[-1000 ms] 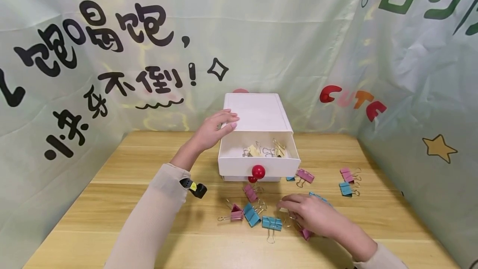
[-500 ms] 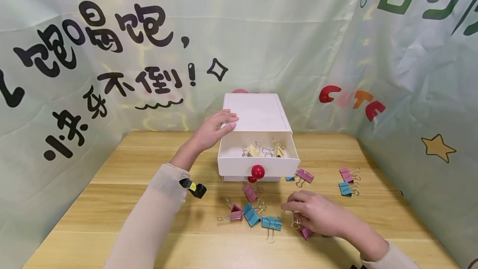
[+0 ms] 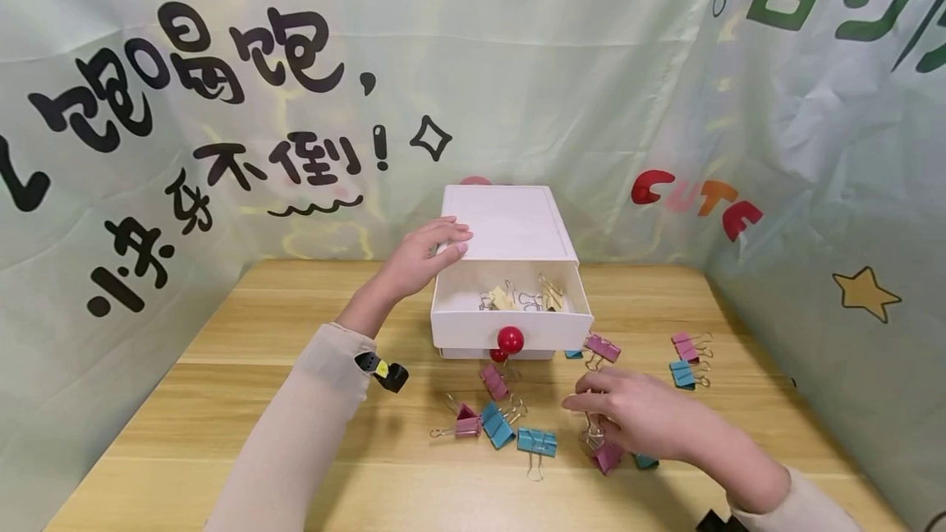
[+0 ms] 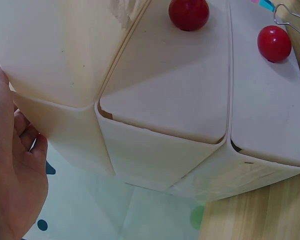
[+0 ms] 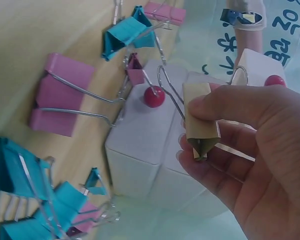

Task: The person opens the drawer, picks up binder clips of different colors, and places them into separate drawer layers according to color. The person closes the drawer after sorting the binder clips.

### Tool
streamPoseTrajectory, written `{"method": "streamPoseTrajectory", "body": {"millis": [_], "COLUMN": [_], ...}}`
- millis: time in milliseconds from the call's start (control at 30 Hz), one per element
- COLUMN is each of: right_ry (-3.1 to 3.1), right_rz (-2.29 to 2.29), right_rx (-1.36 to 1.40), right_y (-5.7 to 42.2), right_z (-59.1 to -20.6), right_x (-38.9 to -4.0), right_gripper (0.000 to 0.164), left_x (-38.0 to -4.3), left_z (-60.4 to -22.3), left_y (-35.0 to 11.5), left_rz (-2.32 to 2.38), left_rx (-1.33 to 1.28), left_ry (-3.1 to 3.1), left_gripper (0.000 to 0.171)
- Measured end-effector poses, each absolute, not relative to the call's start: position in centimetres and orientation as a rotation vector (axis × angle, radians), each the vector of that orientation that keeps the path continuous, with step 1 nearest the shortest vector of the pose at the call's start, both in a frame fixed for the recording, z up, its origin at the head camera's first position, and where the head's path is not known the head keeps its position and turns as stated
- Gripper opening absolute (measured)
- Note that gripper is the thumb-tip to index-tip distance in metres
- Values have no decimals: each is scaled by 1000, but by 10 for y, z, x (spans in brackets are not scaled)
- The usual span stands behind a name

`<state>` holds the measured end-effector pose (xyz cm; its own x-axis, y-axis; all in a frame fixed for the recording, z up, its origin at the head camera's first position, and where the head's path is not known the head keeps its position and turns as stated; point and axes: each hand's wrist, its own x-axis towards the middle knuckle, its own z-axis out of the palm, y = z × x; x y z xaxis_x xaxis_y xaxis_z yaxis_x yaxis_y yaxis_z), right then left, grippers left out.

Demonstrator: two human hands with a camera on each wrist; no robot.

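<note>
My left hand [image 3: 424,257] rests on the top left edge of a white drawer box [image 3: 510,224], its fingers partly hidden in the left wrist view. The box's top drawer [image 3: 473,330] stands pulled out, and several yellow binder clips [image 3: 504,299] lie inside. Low over the table, my right hand [image 3: 643,413] pinches a yellow binder clip [image 5: 201,117] between thumb and fingers; the clip's wire handles stick up in the right wrist view. Just under that hand lie a pink binder clip [image 3: 608,456] and a blue one [image 3: 646,460].
Several pink and blue binder clips lie on the wooden table [image 3: 185,433], among them a blue clip [image 3: 537,441] and a pink clip [image 3: 468,424] in front of the box. Another blue clip [image 3: 684,373] sits farther right. A printed cloth [image 3: 576,105] hangs behind.
My right hand has drifted right with the yellow binder clip, uncovering more of the pink and blue clips beneath it. The left hand and the drawer have stayed put.
</note>
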<state>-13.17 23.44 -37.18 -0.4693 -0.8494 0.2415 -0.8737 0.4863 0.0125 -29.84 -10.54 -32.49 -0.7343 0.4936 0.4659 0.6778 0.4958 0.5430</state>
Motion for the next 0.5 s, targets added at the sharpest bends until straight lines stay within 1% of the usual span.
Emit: {"method": "streamPoseTrajectory", "body": {"millis": [500], "right_ry": [-2407], "right_rz": [95], "right_rx": [1527], "right_y": [228], "right_z": [-338], "right_x": [-127], "right_gripper": [38], "left_x": [-299], "left_z": [-325], "left_y": [-105], "left_rz": [-1082], "left_rx": [-999], "left_ry": [-2490], "left_gripper": [39]}}
